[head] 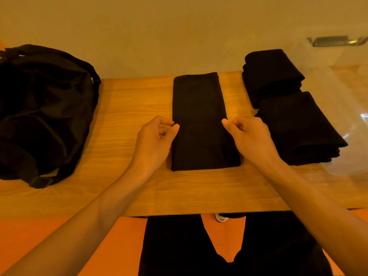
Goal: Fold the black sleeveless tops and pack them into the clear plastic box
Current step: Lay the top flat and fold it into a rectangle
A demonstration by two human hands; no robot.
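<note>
Mid-fold: I'm pinching both long edges of the top (pixel 201 120) at about half length.
It's lying on the table (pixel 129 108) between my hands, long axis running straight away from me. Left hand (pixel 153 140) is nipping the left edge, right hand (pixel 249 136) the right. I'm guessing an end-to-end fold next. The box (pixel 350 92) is sitting off right, nearer my right hand.

A wood-grain desk (pixel 139 196) stands against a plain cream wall (pixel 159 26) at twelve o'clock; orange floor (pixel 49 232) shows at six o'clock, in warm light.
</note>
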